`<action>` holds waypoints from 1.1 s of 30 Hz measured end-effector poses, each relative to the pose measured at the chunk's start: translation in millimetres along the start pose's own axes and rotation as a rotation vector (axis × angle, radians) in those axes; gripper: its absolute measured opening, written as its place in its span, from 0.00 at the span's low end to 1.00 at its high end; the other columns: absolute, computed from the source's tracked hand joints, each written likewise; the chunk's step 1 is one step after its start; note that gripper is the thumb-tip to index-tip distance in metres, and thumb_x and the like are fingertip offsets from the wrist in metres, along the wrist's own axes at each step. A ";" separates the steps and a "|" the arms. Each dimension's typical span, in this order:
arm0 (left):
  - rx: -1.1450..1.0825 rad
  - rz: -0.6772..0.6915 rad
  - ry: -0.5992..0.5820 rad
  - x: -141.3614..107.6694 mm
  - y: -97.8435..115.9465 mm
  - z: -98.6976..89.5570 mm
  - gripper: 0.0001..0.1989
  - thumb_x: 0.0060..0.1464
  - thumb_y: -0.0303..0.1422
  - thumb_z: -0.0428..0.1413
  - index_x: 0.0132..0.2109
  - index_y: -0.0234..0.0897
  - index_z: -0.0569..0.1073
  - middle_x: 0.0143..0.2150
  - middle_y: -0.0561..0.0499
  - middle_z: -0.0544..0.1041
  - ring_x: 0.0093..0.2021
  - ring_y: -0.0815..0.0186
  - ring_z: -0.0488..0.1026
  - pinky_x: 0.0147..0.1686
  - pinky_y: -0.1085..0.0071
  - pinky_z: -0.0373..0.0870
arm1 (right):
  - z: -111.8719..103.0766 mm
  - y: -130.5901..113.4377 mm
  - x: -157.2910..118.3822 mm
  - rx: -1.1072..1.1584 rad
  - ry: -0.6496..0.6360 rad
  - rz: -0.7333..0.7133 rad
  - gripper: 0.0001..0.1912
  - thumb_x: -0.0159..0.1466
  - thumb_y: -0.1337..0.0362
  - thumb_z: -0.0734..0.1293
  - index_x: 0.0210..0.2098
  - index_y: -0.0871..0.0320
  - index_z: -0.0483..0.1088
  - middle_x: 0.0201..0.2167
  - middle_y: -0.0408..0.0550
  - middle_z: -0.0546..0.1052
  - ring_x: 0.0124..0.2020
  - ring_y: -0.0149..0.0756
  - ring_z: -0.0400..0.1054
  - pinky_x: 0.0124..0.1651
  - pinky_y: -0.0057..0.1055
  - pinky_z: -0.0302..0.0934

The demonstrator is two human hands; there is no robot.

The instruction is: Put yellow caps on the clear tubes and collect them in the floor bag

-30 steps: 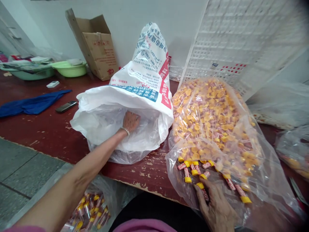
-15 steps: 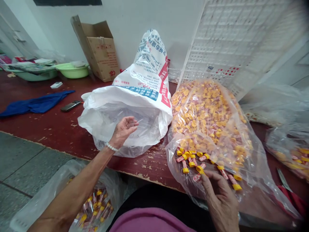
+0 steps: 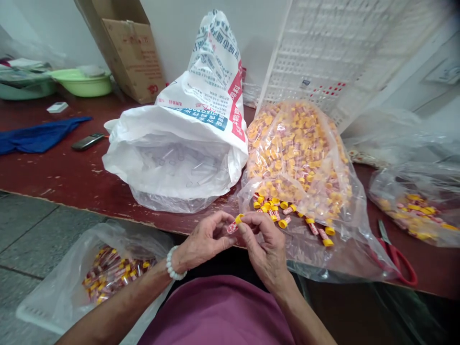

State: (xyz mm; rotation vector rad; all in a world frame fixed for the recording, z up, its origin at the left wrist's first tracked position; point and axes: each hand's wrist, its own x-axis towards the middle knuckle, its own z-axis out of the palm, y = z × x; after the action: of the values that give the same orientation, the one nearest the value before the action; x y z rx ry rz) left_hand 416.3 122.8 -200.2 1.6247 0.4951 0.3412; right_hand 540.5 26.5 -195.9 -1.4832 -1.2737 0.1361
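Observation:
In front of my body, both hands meet at the table's front edge. My right hand [image 3: 266, 247] pinches the yellow cap of a small red-and-white printed tube [image 3: 232, 227]. My left hand [image 3: 203, 242], with a beaded bracelet on the wrist, is curled closed at that tube's lower end; what sits inside its fingers is hidden. To the right lies a large clear plastic bag [image 3: 302, 148] full of yellow-capped tubes, with several spilled at its mouth. Ahead, a white printed sack [image 3: 219, 96] lies with its mouth open, and clear tubes [image 3: 187, 167] show inside.
Below at left, a lined white basket [image 3: 43, 314] holds more capped tubes. Red-handled scissors [image 3: 398, 261] and another bag [image 3: 424, 206] lie at right. A phone [image 3: 88, 142], blue cloth [image 3: 43, 136], green basin [image 3: 84, 84] and carton [image 3: 131, 60] are at left. A white crate [image 3: 287, 72] leans behind.
My left hand has left the sack's mouth and come back to my right hand. My right hand has lifted a capped tube from the clear bag's mouth and moved left. The view has shifted.

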 end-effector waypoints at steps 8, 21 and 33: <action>0.277 -0.026 0.037 8.0 -0.7 12.3 0.11 0.51 0.35 0.55 0.26 0.35 0.64 0.23 0.58 0.59 0.25 0.73 0.54 0.25 0.75 0.51 | -18.7 6.9 7.4 0.047 0.110 0.102 0.07 0.65 0.63 0.61 0.37 0.55 0.71 0.43 0.49 0.73 0.47 0.36 0.67 0.48 0.37 0.62; 0.459 -0.026 -0.072 15.5 -11.0 44.5 0.06 0.44 0.27 0.52 0.27 0.33 0.74 0.23 0.49 0.72 0.24 0.67 0.65 0.24 0.71 0.54 | 8.5 22.5 12.9 -0.091 0.099 -0.034 0.10 0.66 0.63 0.60 0.46 0.55 0.67 0.41 0.49 0.72 0.44 0.36 0.66 0.47 0.37 0.62; -0.229 -0.298 -0.218 19.0 -6.3 36.4 0.09 0.44 0.34 0.60 0.30 0.30 0.73 0.20 0.58 0.63 0.20 0.76 0.54 0.21 0.77 0.51 | -13.8 26.2 5.4 0.094 0.234 0.281 0.14 0.68 0.56 0.56 0.43 0.55 0.69 0.38 0.46 0.74 0.38 0.32 0.68 0.39 0.31 0.62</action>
State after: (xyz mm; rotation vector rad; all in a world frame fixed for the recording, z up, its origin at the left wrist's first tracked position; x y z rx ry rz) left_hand 450.0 101.5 -211.9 1.3249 0.5029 -0.0040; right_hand 568.0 27.1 -207.9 -1.5412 -0.8579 0.1987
